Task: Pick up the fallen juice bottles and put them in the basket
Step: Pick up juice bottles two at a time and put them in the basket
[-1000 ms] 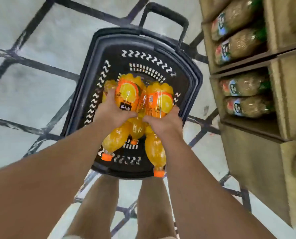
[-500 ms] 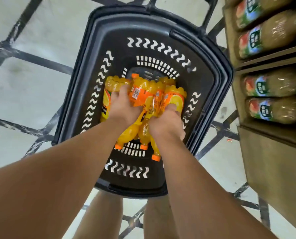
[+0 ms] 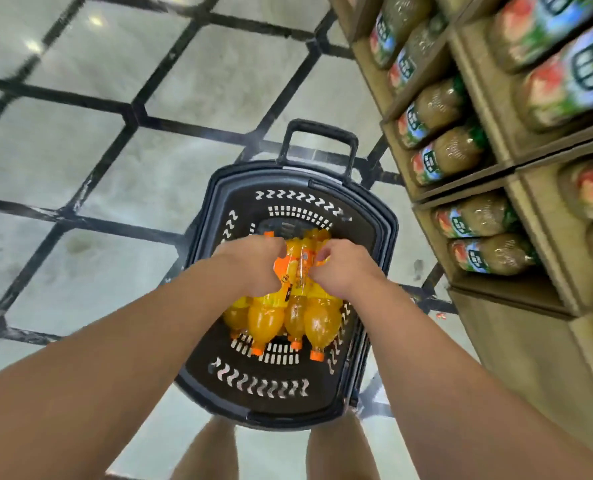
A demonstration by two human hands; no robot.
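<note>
Inside the black basket [image 3: 374, 237] lie the orange juice bottles [image 3: 290, 317], caps toward the person. Left hand [image 3: 253, 263] and right hand [image 3: 343, 268] curl around their labelled middles, probably to settle them.

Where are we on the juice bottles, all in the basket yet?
Done: the orange juice bottles lie inside the black basket, caps toward the person. In hand: the left hand and right hand are on top of the bunch, fingers curled on it. Left: letting go. No bottle shows on the floor in view.
</note>
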